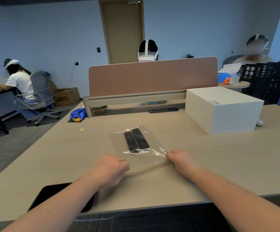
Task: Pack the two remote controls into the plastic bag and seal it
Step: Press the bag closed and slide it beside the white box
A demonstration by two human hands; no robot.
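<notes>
A: What lies at centre?

B: I see a clear plastic bag [136, 146] flat on the pale surface [202, 164]; inside it, two black remote controls side by side and touching, the left remote [129, 141] and the right remote [140, 138], their long axes running away from me; the near part of the bag is crinkled and catches the light.

A: And the hands?

B: The left hand [111, 168] is curled closed, fingers pinched on the near left corner of the bag; the right hand [180, 159] is likewise closed, pinched on the near right corner; the bag's near edge is stretched between them; whether that edge is sealed I cannot tell.

A: Surroundings?

B: A white box [222, 109] stands to the right, well apart from the bag; a tan partition [152, 76] runs across the far edge; a dark flat object [55, 193] lies under my left forearm at the near edge; a blue packet [78, 114] sits at the far left.
</notes>
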